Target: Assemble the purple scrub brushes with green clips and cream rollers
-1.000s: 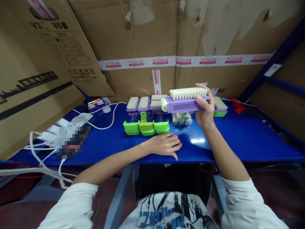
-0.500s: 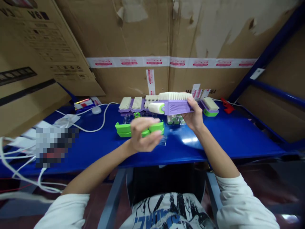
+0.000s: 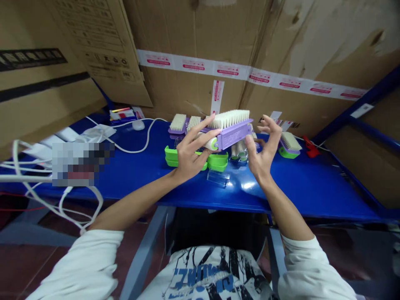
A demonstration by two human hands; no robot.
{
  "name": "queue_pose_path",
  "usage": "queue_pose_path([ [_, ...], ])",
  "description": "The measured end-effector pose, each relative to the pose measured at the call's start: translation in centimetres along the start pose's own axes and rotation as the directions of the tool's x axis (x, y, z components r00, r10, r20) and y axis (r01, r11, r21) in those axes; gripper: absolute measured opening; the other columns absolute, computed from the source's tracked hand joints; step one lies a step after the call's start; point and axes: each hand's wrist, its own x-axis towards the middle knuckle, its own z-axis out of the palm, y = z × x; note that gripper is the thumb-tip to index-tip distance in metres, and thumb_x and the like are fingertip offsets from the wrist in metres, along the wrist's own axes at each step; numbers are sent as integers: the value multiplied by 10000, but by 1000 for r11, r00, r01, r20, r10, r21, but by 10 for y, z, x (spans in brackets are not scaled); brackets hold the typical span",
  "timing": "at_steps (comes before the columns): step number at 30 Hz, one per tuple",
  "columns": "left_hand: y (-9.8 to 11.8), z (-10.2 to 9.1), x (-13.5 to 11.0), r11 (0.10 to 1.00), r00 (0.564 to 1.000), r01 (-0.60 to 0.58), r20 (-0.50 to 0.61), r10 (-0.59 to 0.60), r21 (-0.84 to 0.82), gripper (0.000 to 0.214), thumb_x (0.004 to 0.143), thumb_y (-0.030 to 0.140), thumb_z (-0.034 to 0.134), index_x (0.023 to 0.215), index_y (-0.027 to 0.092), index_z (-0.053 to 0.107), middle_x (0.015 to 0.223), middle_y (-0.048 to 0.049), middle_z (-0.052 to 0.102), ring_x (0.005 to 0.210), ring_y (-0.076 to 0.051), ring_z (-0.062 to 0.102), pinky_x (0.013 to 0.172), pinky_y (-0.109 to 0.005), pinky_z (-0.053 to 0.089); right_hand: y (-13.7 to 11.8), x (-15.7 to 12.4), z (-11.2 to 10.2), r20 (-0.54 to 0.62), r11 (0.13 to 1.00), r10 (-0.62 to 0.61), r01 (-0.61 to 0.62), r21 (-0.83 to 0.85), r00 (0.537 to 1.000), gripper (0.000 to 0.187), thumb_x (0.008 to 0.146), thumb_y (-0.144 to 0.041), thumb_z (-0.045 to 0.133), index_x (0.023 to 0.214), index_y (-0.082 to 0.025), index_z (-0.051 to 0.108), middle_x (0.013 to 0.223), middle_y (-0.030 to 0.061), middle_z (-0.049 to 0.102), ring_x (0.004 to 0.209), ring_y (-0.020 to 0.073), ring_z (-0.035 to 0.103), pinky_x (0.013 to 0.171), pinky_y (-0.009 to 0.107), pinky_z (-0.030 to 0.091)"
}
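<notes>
The left hand (image 3: 192,154) holds the purple brush (image 3: 233,131) up above the blue table (image 3: 312,187), fingers long and stretched along its left end, thumb beneath near the rounded white-and-green cap. The brush is a long rectangular block of smooth lilac plastic with a ribbed, slotted side panel and a dense strip of cream bristles standing along its top; it tilts, its right end higher. The right hand (image 3: 264,152) is at the brush's right end with fingers fanned apart and curled, palm facing left; whether the fingertips touch the plastic I cannot tell.

Below the brush, on the glossy table, lie lime-green plastic shells (image 3: 218,161) with rounded corners, side by side. Just near of them sits a small clear plastic piece (image 3: 218,177), boxy and see-through. Behind the hands stand short white rollers (image 3: 239,151) with green ends, partly hidden. Farther back on the left lie more bristle heads (image 3: 178,122) in purple bases, and to the right one brush with a green base (image 3: 289,145). A white cable (image 3: 137,148) curves across the far left. Rough brown cardboard (image 3: 193,33) with taped seams closes the far side.
</notes>
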Motion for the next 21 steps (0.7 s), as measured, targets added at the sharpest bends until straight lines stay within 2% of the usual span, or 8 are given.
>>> queue_pose_path([
  [2, -3, 0, -1, 998, 999, -42, -18, 43, 44, 351, 1171, 297, 655, 1506, 385, 719, 1648, -62, 706, 1459, -296, 750, 1143, -520, 701, -12, -7, -1, 16, 990, -137, 137, -38, 990, 544, 987, -526, 771, 1519, -475, 665, 1504, 97, 594, 1382, 385, 630, 922, 588, 724],
  [4, -5, 2, -3, 993, 995, -100, -21, 101, 55, 399, 1160, 219, 645, 1514, 387, 719, 1669, -57, 691, 1483, -283, 736, 1166, -504, 695, -22, -13, 0, 99, 976, -219, 218, 18, 971, 564, 1002, -437, 761, 1552, -524, 666, 1534, 81, 617, 1436, 398, 625, 924, 590, 743],
  [7, -7, 6, -7, 983, 984, -179, -3, 180, 34, 457, 1158, 180, 626, 1553, 399, 696, 1668, -63, 692, 1518, -283, 708, 1198, -534, 679, -26, -19, 2, 259, 964, -264, 252, 81, 929, 716, 975, -354, 789, 1634, -565, 604, 1681, 46, 589, 1553, 426, 603, 1012, 661, 746],
  [9, -6, 8, -10, 982, 982, -189, 15, 189, 8, 479, 1154, 177, 636, 1575, 401, 680, 1652, -74, 703, 1537, -296, 692, 1200, -556, 675, -24, -21, 3, 317, 966, -258, 248, 73, 912, 764, 956, -329, 796, 1655, -559, 589, 1754, 29, 555, 1582, 445, 603, 1046, 704, 734],
  [12, -5, 9, -12, 979, 978, -203, 58, 201, 20, 493, 1148, 171, 645, 1587, 393, 670, 1685, -89, 672, 1555, -312, 677, 1201, -565, 674, -19, -22, 3, 335, 976, -215, 191, 102, 917, 744, 942, -311, 793, 1634, -524, 624, 1779, 28, 551, 1575, 440, 627, 1004, 649, 764],
  [15, -6, 10, -11, 958, 961, -277, 53, 273, 80, 475, 1126, 143, 669, 1550, 355, 702, 1761, -101, 595, 1556, -319, 677, 1191, -536, 687, -18, -21, 1, 339, 974, -204, 155, 166, 919, 728, 910, -317, 821, 1597, -488, 648, 1763, 56, 559, 1595, 424, 611, 949, 574, 788],
  [18, -7, 11, -8, 941, 944, -330, 30, 328, 76, 405, 1101, 117, 706, 1472, 271, 755, 1823, -117, 514, 1587, -326, 648, 1210, -481, 680, -18, -21, 2, 338, 969, -221, 168, 179, 915, 733, 875, -315, 832, 1567, -460, 640, 1736, 89, 565, 1608, 419, 592, 903, 537, 797],
  [21, -6, 9, -6, 931, 930, -365, 55, 363, 31, 300, 1118, 123, 689, 1390, 193, 794, 1827, -123, 505, 1614, -340, 618, 1268, -469, 641, -18, -23, 6, 309, 962, -250, 199, 187, 917, 729, 874, -269, 799, 1559, -444, 622, 1709, 114, 570, 1604, 400, 593, 867, 498, 800],
])
